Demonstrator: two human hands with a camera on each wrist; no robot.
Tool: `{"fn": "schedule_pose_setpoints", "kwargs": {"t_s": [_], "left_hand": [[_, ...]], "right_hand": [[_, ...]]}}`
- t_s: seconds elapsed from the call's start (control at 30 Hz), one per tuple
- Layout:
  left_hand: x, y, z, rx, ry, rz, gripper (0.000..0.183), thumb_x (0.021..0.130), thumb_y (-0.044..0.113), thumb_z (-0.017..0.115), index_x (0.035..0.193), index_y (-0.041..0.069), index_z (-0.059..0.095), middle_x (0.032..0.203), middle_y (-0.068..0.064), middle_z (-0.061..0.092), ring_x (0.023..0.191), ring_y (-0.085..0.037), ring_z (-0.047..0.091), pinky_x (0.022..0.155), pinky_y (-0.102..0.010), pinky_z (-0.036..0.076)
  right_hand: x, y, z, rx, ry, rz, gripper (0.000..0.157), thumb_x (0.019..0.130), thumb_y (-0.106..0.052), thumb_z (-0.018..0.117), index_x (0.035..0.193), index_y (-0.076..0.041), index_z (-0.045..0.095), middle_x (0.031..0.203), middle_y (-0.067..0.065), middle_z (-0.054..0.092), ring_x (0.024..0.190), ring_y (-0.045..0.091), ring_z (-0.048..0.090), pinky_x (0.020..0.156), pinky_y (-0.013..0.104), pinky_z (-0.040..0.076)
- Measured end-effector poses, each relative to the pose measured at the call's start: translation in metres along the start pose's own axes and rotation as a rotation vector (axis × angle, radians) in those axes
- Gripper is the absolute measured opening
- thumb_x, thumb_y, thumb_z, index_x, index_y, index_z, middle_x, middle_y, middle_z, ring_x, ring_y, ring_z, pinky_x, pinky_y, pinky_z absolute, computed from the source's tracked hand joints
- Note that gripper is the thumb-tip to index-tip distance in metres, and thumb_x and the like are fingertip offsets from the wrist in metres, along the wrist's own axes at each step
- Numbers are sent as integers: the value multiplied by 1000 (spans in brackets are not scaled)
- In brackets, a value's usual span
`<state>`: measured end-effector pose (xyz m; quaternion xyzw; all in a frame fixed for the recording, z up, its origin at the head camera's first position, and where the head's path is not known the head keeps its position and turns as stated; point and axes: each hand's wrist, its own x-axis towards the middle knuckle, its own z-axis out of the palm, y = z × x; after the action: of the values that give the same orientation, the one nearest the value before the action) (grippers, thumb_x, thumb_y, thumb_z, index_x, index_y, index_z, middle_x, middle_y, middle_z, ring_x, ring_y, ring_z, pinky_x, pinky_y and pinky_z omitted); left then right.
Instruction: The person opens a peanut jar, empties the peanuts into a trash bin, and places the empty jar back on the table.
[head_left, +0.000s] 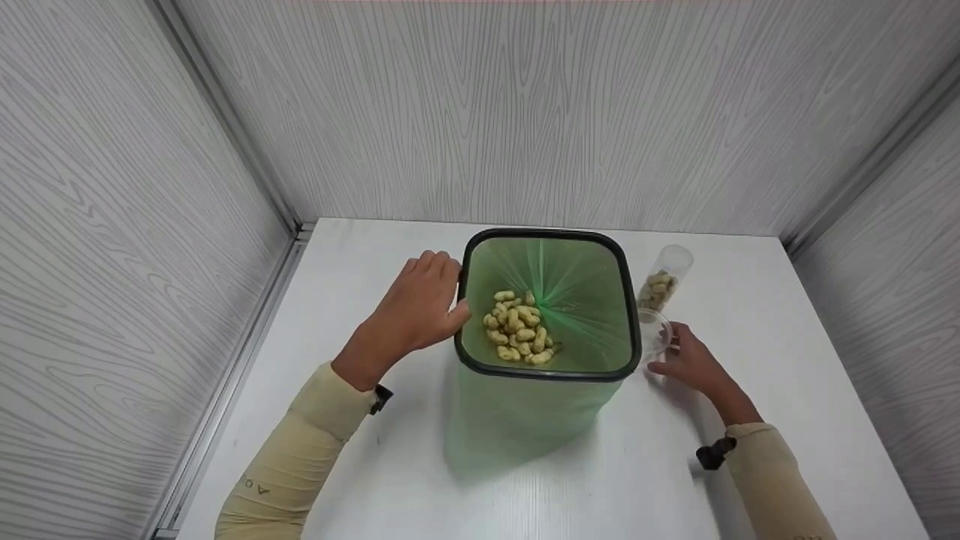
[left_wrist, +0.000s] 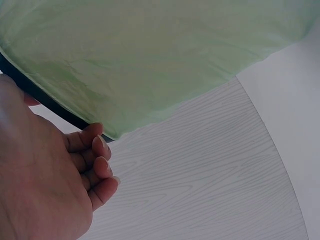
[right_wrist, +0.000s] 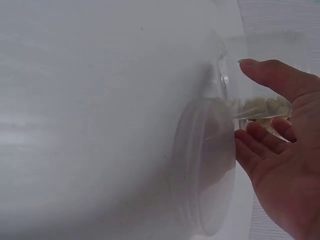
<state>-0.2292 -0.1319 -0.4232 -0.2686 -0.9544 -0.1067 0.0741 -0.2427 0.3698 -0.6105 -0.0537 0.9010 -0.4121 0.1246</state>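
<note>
A bin with a black rim [head_left: 547,375] and a green plastic bag lining it stands mid-table, unshelled peanuts [head_left: 517,330] heaped inside. My left hand [head_left: 416,304] grips the rim's left side, thumb on the inner side; the left wrist view shows its fingers curled by the rim [left_wrist: 55,106]. To the right of the bin is a round clear lid [head_left: 654,335], tipped on edge in the right wrist view. My right hand [head_left: 694,364] is at this lid, thumb and fingers spread apart, fingertips close to its edge. Whether they touch it, I cannot tell.
Behind the lid is a clear plastic jar [head_left: 673,262] partly filled with peanuts [head_left: 657,291]. The white table [head_left: 360,480] is enclosed by wood-grain panels [head_left: 480,112] at the back and both sides.
</note>
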Motion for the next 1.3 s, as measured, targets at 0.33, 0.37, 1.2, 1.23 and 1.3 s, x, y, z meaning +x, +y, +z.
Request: {"fn": "schedule_pose_setpoints", "kwargs": {"t_s": [0.33,0.37,1.2,1.23,1.3], "left_hand": [[1,2,-1,-2,-22,-17,44,97,33,43,120,-3,53,107,-16,53,96,-30,44,88,-45,38],[1,2,-2,-3,-22,-17,44,97,33,43,120,-3,53,107,-16,53,96,-30,44,88,-45,38],[2,0,-3,-16,-32,-18,45,98,34,45,122,-3,53,108,-16,53,97,-30,43,92,-47,39],[3,0,-3,-18,-33,-18,45,97,34,45,122,-3,53,108,-16,53,97,-30,43,92,-47,38],[3,0,-2,-18,-29,-14,45,97,34,45,121,-3,52,108,-16,52,97,-30,42,91,-47,38]], "right_hand": [[0,-4,-20,-40,33,-24,73,98,-14,68,153,14,27,148,40,41,137,59,44,113,66,39],[0,-5,-21,-41,49,-19,72,99,-14,66,153,13,26,148,40,41,137,58,45,113,66,40],[34,-39,-31,103,351,-50,83,97,-28,73,157,7,26,157,32,38,142,52,44,118,60,39],[36,-40,-31,107,352,-44,84,97,-28,73,157,7,26,158,32,38,143,51,44,118,60,39],[40,-41,-32,122,358,-33,85,96,-28,74,157,6,27,158,30,38,144,49,44,119,59,39]]}}
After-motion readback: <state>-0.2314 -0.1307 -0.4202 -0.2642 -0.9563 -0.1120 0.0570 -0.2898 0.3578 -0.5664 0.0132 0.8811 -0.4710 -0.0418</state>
